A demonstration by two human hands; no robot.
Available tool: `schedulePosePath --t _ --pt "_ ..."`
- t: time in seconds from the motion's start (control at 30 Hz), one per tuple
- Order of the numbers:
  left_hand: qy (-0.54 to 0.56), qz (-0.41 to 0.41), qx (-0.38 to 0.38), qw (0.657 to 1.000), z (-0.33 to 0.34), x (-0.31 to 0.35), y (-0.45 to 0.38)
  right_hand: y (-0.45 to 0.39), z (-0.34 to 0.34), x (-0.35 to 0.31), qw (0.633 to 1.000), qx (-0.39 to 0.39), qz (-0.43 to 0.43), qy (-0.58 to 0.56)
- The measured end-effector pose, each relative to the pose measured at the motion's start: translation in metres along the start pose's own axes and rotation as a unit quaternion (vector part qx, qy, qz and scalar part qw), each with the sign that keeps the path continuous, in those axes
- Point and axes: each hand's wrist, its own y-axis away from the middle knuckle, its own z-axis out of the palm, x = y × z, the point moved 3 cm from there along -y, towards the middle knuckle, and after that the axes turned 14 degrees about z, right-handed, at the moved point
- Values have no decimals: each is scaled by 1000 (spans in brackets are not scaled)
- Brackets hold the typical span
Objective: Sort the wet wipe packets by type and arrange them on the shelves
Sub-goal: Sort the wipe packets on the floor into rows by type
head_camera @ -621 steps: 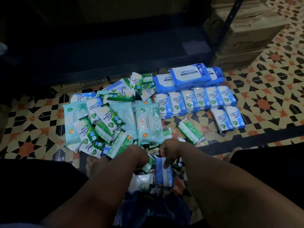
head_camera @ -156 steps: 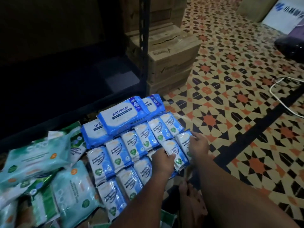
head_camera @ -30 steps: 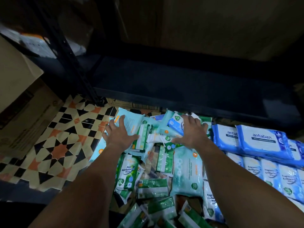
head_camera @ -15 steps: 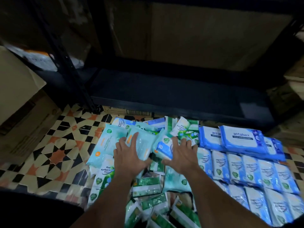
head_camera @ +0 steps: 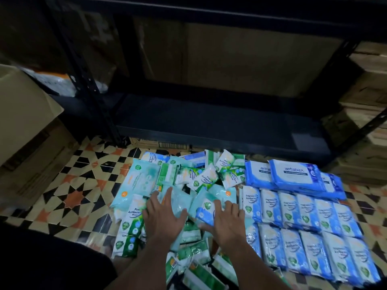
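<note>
While both of my hands lie flat on the mixed pile of packets on the floor, my right hand is the one touching the small blue packet, which sits just past those fingertips. My left hand rests palm down on a pale teal packet, and both hands have fingers spread wide, holding nothing. That blue packet's long side points away from me (toward the dark bottom shelf), and the neat blue rows lie just right of it, so I think my right hand should take it.
</note>
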Motion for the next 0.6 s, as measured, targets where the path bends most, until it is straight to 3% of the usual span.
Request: schedulePosePath --t 0.13,0.27,0.47,0.6 --pt "37 31 64 997 -9 -9 -26 -14 -9 -10 997 37 -24 -59" --pt "61 9 101 993 -27 -33 -69 -40 -38 -30 996 51 -45 -52" --pt "10 11 40 999 -42 -69 -151 -86 -42 -40 988 -37 -47 -142" --pt "-25 31 -29 999 -34 -78 -194 -108 -26 -38 979 -55 -69 -181"
